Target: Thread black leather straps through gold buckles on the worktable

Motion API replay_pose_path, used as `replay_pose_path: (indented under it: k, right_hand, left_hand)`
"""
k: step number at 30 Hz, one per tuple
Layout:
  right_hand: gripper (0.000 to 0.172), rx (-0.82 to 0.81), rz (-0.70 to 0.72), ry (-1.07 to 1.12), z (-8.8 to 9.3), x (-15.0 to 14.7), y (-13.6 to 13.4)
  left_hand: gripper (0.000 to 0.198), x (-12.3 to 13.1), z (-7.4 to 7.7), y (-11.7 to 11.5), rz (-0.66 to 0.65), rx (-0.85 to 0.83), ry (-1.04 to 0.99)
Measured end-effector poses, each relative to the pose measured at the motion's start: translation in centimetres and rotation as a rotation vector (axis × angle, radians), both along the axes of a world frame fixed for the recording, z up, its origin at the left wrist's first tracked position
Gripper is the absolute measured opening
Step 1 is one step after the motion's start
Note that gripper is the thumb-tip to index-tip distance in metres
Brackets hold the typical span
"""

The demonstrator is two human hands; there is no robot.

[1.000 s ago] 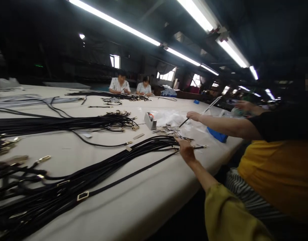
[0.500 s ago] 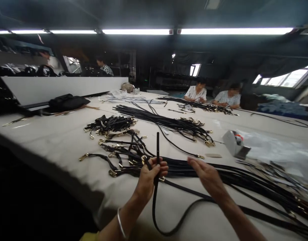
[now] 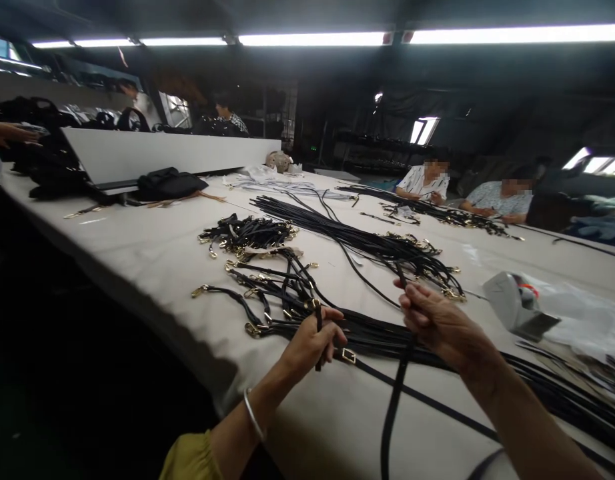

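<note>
The right hand (image 3: pixel 440 325) and the left hand (image 3: pixel 310 343) are both working on black straps over the near part of the table (image 3: pixel 137 257). The right hand's grip is pressed together, fingers curled around a narrow black strap (image 3: pixel 393 417) that stands up above them and drops in a long length towards the bottom of the view. The left hand's grip is also closed, pinching a black strap end (image 3: pixel 318 347) upright against the palm, just beside a square gold buckle (image 3: pixel 348 356). From this head view I cannot tell whether the two hands hold one strap or two.

The straps are matte, flat and slim. A long bundle of black straps (image 3: pixel 547 377) lies under and to the right of the hands, while a tangled pile of straps with gold snap hooks (image 3: pixel 280 293) sits just beyond the left hand. Further along the table lie a looser bundle of black cords with gold fittings (image 3: pixel 377 243) and a grey tape dispenser (image 3: pixel 512 305) on a clear plastic sheet (image 3: pixel 582 327). Two co-workers (image 3: pixel 492 197) sit at the far side of the table with their own straps. A thin bangle (image 3: pixel 252 415) circles the left wrist.
</note>
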State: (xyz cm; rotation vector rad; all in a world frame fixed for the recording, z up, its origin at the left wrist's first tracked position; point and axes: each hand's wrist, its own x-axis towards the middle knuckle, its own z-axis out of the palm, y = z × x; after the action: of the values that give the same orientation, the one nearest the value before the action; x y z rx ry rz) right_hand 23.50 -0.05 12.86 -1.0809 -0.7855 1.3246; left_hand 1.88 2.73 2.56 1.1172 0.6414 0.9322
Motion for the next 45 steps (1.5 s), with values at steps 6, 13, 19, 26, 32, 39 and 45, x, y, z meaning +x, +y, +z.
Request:
replay_pose_path:
  k: [6,13,19,26,32,39,45]
  right_hand:
    - [0.022,-0.097,0.317,-0.202,-0.9,-0.5,-1.8]
    - [0.027,0.082,0.636,-0.132,-5.0,-5.5,-2.6]
    - [0.026,-0.008,0.793,-0.073,-6.5,-4.3,-4.5]
    - [0.03,-0.167,0.482,-0.108,-9.6,-3.3,-5.0]
    - [0.036,-0.218,0.225,-0.142,-11.6,-1.7,-4.8]
    - [0.039,-0.246,0.122,-0.121,-13.8,-0.2,-5.4]
    - [0.04,-0.245,0.094,-0.117,-14.0,0.2,-5.7]
  left_hand:
    - [0.033,-0.6,2.5,1.5,-0.053,-0.312,-0.503]
    - [0.033,-0.2,6.9,1.8,-0.058,-0.393,-0.836]
    - [0.042,-2.6,6.1,3.2,0.209,-0.25,-0.729]
    - [0.028,-4.9,-2.0,3.3,0.431,-0.095,-0.029]
    - [0.02,-8.5,-3.0,1.4,0.493,0.122,0.48]
    - [0.021,-7.8,-1.2,-1.8,0.539,0.969,1.229]
    - [0.019,-4.8,-3.5,-2.3,-0.092,1.17,0.947]
